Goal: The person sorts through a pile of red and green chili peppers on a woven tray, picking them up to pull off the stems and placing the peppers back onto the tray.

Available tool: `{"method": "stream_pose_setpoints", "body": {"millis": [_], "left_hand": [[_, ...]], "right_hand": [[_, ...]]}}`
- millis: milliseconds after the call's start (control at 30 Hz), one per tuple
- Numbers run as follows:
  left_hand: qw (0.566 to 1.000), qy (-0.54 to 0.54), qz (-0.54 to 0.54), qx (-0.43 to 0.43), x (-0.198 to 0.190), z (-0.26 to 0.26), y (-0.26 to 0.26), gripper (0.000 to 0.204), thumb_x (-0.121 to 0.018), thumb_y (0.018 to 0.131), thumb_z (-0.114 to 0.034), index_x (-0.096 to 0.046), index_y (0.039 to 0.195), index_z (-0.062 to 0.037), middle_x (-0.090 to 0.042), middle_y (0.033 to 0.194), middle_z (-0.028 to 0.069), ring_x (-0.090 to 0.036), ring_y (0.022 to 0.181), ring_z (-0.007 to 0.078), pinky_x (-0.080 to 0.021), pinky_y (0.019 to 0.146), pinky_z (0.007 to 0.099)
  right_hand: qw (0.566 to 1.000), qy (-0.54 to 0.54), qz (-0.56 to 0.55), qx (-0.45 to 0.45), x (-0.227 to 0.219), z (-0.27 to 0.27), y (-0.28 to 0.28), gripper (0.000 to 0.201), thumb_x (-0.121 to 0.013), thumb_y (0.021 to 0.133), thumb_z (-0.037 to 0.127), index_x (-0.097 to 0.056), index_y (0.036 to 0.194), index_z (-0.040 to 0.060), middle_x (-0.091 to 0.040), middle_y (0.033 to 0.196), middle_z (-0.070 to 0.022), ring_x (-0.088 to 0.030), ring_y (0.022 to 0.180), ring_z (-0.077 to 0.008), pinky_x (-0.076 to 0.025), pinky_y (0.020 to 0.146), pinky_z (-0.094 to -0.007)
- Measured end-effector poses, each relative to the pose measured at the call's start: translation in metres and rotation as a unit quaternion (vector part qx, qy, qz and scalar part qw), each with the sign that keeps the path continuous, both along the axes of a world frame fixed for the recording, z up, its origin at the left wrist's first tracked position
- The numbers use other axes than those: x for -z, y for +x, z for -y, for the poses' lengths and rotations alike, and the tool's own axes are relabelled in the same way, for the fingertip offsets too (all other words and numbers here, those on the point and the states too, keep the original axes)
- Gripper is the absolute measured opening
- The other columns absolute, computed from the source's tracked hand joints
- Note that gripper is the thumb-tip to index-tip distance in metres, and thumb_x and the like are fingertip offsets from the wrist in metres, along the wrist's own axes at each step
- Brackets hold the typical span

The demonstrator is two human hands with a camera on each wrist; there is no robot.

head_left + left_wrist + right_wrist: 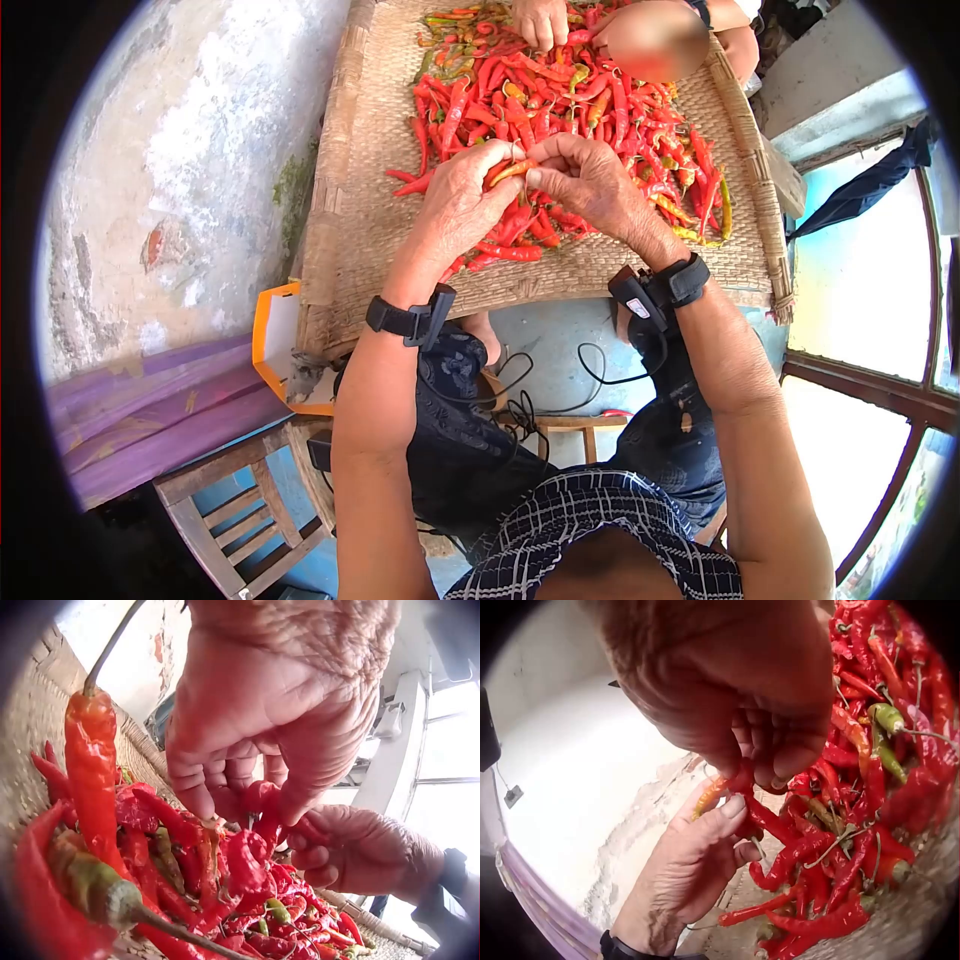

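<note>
My left hand (465, 195) and right hand (590, 190) meet over the near part of a heap of red chili peppers (540, 120). Between them is an orange-red chili pepper (512, 171), its yellowish end showing in the right wrist view beside the left thumb. The left hand (690, 862) grips it, with red chili flesh also between its fingers. From the other side, the right hand (367, 847) pinches red chili with thumb and fingers. Curled fingers partly hide what each hand holds. In the left wrist view, a red chili with a long stem (91, 765) stands close by.
The heap lies on a woven tray (345, 215) with a raised rim. Across it, another person's hand (541, 20) reaches into the chilies. A plastered wall stands left, a wooden chair (245, 520) below it. Black cables (525, 410) hang between my legs; windows are right.
</note>
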State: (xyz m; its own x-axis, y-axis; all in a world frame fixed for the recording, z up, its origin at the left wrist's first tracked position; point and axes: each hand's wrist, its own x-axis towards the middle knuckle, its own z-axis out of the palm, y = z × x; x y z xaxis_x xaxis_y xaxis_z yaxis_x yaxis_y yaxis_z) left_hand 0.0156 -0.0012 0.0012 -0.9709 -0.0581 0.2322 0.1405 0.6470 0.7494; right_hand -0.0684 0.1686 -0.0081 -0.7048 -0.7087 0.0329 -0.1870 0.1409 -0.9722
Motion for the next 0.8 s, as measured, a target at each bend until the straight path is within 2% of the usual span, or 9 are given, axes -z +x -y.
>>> {"method": "stream_pose_setpoints", "body": {"millis": [100, 167, 333, 500, 567, 633, 700, 767, 800], "left_hand": [[1.0, 0.005, -0.006, -0.008, 0.005, 0.005, 0.0, 0.022, -0.062, 0.082, -0.007, -0.058, 0.103, -0.0018, -0.065, 0.091, 0.013, -0.064, 0.082, 0.0235, -0.049, 0.073, 0.0342], [1.0, -0.004, 0.009, 0.003, 0.002, 0.005, 0.002, 0.023, -0.062, 0.081, -0.007, -0.057, 0.103, -0.0021, -0.065, 0.088, 0.0135, -0.064, 0.08, 0.0241, -0.049, 0.071, 0.0348], [0.999, -0.048, -0.007, 0.0, 0.003, 0.007, 0.006, 0.028, -0.06, 0.077, -0.006, -0.057, 0.105, -0.0028, -0.063, 0.081, 0.0151, -0.062, 0.074, 0.0286, -0.047, 0.067, 0.0378], [0.997, -0.026, 0.044, -0.056, 0.014, 0.021, 0.007, 0.028, -0.06, 0.077, -0.006, -0.057, 0.105, -0.0012, -0.062, 0.08, 0.0156, -0.062, 0.075, 0.0262, -0.047, 0.069, 0.0372], [0.995, -0.048, 0.024, -0.078, 0.013, 0.025, 0.006, 0.028, -0.06, 0.078, -0.006, -0.056, 0.105, -0.0004, -0.061, 0.078, 0.0155, -0.062, 0.074, 0.0238, -0.047, 0.068, 0.0362], [0.993, 0.02, 0.074, -0.091, 0.006, 0.027, 0.005, 0.023, -0.059, 0.076, -0.007, -0.061, 0.097, 0.0009, -0.065, 0.087, 0.0195, -0.064, 0.078, 0.0313, -0.049, 0.072, 0.038], [0.991, 0.091, 0.045, -0.084, 0.018, 0.031, -0.002, 0.021, -0.06, 0.077, -0.008, -0.06, 0.096, 0.0011, -0.065, 0.084, 0.0165, -0.063, 0.073, 0.0262, -0.049, 0.069, 0.0347], [0.984, 0.162, 0.015, -0.074, 0.027, 0.035, -0.006, 0.02, -0.061, 0.078, -0.009, -0.059, 0.094, 0.0012, -0.064, 0.082, 0.0135, -0.062, 0.069, 0.0211, -0.05, 0.066, 0.0315], [0.964, 0.249, 0.068, -0.058, 0.017, 0.031, -0.003, 0.017, -0.059, 0.083, -0.011, -0.058, 0.098, -0.0019, -0.061, 0.083, 0.0059, -0.057, 0.069, 0.0134, -0.047, 0.064, 0.0266]], "right_hand": [[0.999, -0.003, -0.048, -0.009, 0.004, 0.002, 0.006, 0.02, -0.067, 0.085, 0.015, -0.063, 0.094, -0.0024, -0.06, 0.066, -0.0033, -0.055, 0.06, -0.01, -0.047, 0.055, -0.0268], [0.993, 0.091, -0.071, 0.003, -0.005, 0.001, 0.012, 0.016, -0.067, 0.083, 0.01, -0.063, 0.09, -0.0037, -0.059, 0.062, -0.0045, -0.054, 0.059, -0.0106, -0.047, 0.055, -0.028], [0.985, 0.161, -0.065, 0.006, -0.014, -0.008, 0.001, 0.023, -0.062, 0.081, 0.019, -0.063, 0.079, -0.0035, -0.057, 0.061, -0.0044, -0.052, 0.056, -0.0104, -0.04, 0.05, -0.029], [0.987, 0.158, -0.031, -0.012, -0.037, -0.021, -0.015, 0.023, -0.062, 0.081, 0.021, -0.064, 0.08, -0.0019, -0.059, 0.066, -0.0013, -0.051, 0.058, -0.0086, -0.041, 0.051, -0.0271], [0.985, 0.156, 0.054, 0.052, -0.057, -0.024, -0.023, 0.02, -0.061, 0.084, 0.022, -0.065, 0.087, 0.0021, -0.062, 0.074, -0.0004, -0.051, 0.059, -0.0072, -0.042, 0.053, -0.0241], [0.988, 0.113, 0.082, 0.059, -0.035, -0.029, -0.056, 0.025, -0.061, 0.087, 0.026, -0.063, 0.1, 0.005, -0.064, 0.081, -0.0016, -0.052, 0.062, -0.0062, -0.043, 0.056, -0.0217], [0.922, -0.166, 0.233, 0.259, -0.028, -0.025, -0.066, 0.033, -0.061, 0.089, 0.03, -0.059, 0.111, 0.005, -0.064, 0.085, -0.005, -0.054, 0.067, -0.0071, -0.045, 0.058, -0.0222], [0.927, -0.138, 0.217, 0.272, -0.027, -0.028, -0.056, 0.039, -0.062, 0.089, 0.029, -0.055, 0.118, 0.0047, -0.065, 0.093, -0.0085, -0.057, 0.073, -0.0085, -0.046, 0.062, -0.0235], [0.955, -0.068, 0.147, 0.247, -0.027, -0.02, -0.036, 0.039, -0.063, 0.089, 0.029, -0.056, 0.116, 0.0024, -0.065, 0.094, -0.0093, -0.058, 0.076, -0.0098, -0.046, 0.063, -0.0243]]}}
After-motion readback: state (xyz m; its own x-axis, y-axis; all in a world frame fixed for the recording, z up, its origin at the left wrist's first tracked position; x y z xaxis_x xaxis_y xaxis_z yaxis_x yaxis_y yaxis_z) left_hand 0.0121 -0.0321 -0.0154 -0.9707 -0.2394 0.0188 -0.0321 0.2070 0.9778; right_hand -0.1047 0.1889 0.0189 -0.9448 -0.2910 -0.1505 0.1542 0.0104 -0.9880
